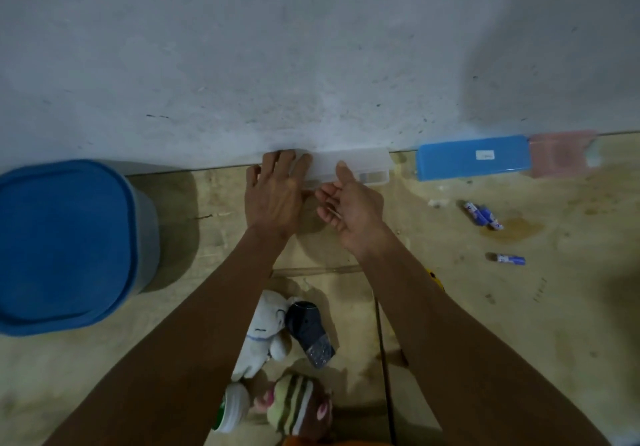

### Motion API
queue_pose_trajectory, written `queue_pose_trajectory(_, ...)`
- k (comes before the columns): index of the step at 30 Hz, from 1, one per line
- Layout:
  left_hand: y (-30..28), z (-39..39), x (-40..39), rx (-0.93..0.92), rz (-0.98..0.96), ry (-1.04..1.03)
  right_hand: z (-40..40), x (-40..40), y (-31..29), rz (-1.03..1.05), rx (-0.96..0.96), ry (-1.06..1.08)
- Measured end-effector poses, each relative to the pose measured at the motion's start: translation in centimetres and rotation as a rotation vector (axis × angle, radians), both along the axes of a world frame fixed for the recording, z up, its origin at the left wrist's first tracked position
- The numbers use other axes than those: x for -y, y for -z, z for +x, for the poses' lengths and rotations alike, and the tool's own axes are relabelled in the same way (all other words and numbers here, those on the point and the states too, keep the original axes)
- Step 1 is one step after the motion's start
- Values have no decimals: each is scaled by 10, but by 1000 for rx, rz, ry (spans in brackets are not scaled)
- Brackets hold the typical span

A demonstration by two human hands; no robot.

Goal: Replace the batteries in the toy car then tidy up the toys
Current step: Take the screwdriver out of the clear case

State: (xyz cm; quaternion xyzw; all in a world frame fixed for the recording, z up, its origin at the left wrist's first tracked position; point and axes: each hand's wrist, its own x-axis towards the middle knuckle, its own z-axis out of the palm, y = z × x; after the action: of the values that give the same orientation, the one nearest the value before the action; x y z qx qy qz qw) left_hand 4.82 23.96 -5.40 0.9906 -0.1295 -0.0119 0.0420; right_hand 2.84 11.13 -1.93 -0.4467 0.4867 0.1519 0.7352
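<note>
While both bare arms reach forward over the floor (450, 324), the left hand (275, 194) lies flat, palm down, with straight fingers resting on the left end of a clear plastic box (360, 165) that sits against the foot of the grey wall (311, 47). The right hand (349, 205) is turned palm up just beside it, its grip released and fingers relaxed, the thumb touching the front edge of the same box. Neither hand grasps anything.

To the right of the clear box, also along the wall, lies a blue case (472, 157) with a small white label, and a pink case (561, 153) sits just beyond it. Two blue batteries (483, 215) lie side by side, touching, on the floor to the right of the hands, and a third battery (510, 259) lies apart, nearer the viewer. On the left stands a big tub with a blue lid (65, 245).

Between the forearms, lower down, lie a white soft toy (266, 331), a dark object with a glittery end (310, 333) touching it, and a striped soft toy (298, 407) beside a white bottle (232, 407). A yellow scrap (434, 277) shows past the right forearm; whether that is the toy car I cannot tell.
</note>
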Motion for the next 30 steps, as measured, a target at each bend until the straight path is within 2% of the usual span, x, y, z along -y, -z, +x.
queue_pose_trajectory(3, 5, -7, -1, 32, -45, 3, 0, 1, -3, -58, 8, 2)
queue_pose_trajectory(7, 4, -18, 4, 69, -153, -79, 1, 7, -7, -61, 114, 56)
queue_pose_trajectory(12, 1, -34, -9, 160, -61, -29, 1, 12, -17, -109, 126, -18)
queue_pose_trajectory(20, -9, -61, -22, 124, -106, -21, -7, 19, -26, -119, 109, -70)
queue_pose_trajectory(23, -15, -54, -23, 58, -61, -30, -3, 27, -29, -153, 131, -166)
queue_pose_trajectory(24, -18, -51, -23, 30, -50, -30, -3, 30, -28, -233, 144, -231)
queue_pose_trajectory(27, -22, -44, -22, -51, -47, -31, -7, 37, -10, -846, 360, -665)
queue_pose_trajectory(28, -23, -41, -22, -61, -37, -29, -9, 37, -3, -983, 453, -828)
queue_pose_trajectory(30, -24, -38, -23, -52, -3, -18, -11, 33, 8, -1127, 511, -1092)
